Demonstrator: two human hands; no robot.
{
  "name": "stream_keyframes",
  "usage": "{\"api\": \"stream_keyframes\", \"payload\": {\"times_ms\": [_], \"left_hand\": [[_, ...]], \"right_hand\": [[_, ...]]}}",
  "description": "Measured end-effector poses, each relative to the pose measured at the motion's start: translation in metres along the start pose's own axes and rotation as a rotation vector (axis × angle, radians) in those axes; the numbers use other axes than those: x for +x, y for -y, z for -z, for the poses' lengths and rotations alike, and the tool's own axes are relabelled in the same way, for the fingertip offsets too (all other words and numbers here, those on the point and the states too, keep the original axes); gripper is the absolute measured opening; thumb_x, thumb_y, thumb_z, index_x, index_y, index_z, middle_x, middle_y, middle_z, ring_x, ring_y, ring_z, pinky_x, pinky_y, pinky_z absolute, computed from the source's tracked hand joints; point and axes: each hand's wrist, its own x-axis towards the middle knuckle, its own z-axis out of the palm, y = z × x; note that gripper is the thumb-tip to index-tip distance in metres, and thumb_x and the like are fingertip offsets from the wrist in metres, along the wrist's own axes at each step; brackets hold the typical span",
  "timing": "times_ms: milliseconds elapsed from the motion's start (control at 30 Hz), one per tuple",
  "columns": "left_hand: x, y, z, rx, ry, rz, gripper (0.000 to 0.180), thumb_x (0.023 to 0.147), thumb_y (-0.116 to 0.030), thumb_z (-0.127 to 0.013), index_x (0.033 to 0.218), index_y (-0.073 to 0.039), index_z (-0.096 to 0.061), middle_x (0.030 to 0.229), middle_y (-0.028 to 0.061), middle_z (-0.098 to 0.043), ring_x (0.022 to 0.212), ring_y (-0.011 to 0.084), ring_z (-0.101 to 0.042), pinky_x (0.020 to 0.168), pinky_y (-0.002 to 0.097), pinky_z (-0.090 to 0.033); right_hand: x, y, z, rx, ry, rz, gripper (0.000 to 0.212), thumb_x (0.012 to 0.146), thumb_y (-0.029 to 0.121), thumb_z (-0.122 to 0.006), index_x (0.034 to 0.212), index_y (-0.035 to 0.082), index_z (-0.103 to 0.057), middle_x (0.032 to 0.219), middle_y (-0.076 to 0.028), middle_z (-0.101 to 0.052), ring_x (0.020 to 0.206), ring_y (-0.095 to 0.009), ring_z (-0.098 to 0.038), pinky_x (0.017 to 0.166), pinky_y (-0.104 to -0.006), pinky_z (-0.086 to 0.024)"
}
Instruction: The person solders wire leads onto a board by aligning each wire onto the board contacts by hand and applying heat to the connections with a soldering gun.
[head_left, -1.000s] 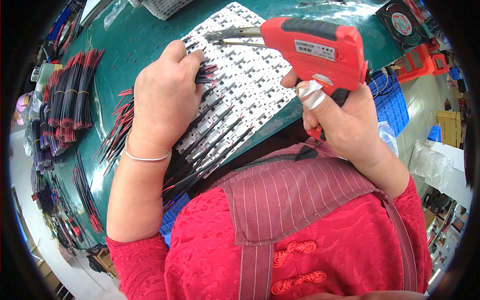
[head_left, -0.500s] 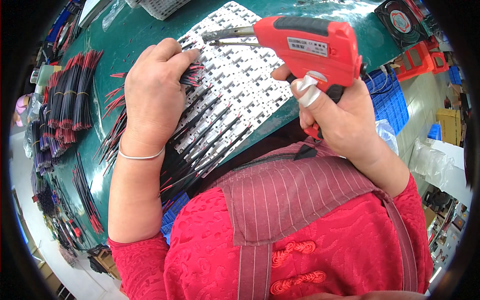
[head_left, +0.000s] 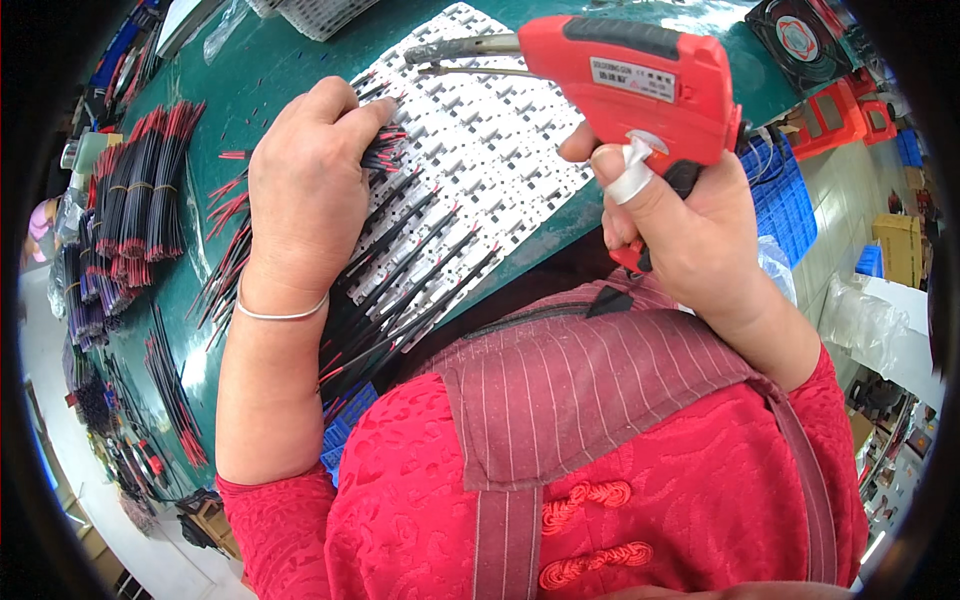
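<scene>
My right hand (head_left: 685, 225) grips a red and black soldering gun (head_left: 630, 85), with white tape wrapped round the thumb. The gun's metal tip points left above a white board (head_left: 500, 150) covered in rows of small parts. My left hand (head_left: 310, 170) is closed on a bunch of black and red wires (head_left: 385, 150) at the board's left edge; its fingertips pinch near the far end, partly hidden. Several black wires (head_left: 430, 255) with red ends lie slantwise across the near part of the board, attached in a row.
Tied bundles of black and red wires (head_left: 150, 185) lie on the green table (head_left: 225, 130) at the left, with a loose bunch (head_left: 170, 385) nearer me. A black fan (head_left: 795, 40) stands at the far right, by a red plastic frame (head_left: 840, 125) and a blue crate (head_left: 785, 200).
My right hand has moved the soldering gun slightly to the right and away from me, its tip rising a little. My left hand has barely moved.
</scene>
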Motion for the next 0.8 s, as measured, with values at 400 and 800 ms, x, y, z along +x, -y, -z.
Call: {"api": "stream_keyframes", "payload": {"times_ms": [400, 800], "left_hand": [[0.002, -0.013, 0.022, -0.024, -0.197, -0.129, 0.045, 0.067, 0.011, -0.061, 0.108, -0.004, -0.072, 0.088, 0.0088, -0.06, 0.084, 0.0274, -0.062, 0.071, 0.0363, -0.051], [-0.006, -0.01, 0.011, -0.048, 0.052, 0.0, 0.05, 0.07, 0.014, -0.061, 0.115, -0.005, -0.07, 0.097, 0.0133, -0.061, 0.088, 0.0331, -0.064, 0.077, 0.0394, -0.051]], "right_hand": [[-0.012, 0.001, 0.008, -0.009, -0.027, -0.017, 0.027, 0.093, 0.018, -0.071, 0.113, 0.002, -0.066, 0.079, -0.001, -0.063, 0.056, -0.006, -0.054, 0.05, -0.0235, -0.044], [-0.016, 0.004, 0.006, -0.065, -0.001, -0.055, 0.027, 0.094, 0.02, -0.07, 0.113, 0.001, -0.067, 0.076, -0.001, -0.063, 0.055, -0.007, -0.054, 0.05, -0.0239, -0.043]]}}
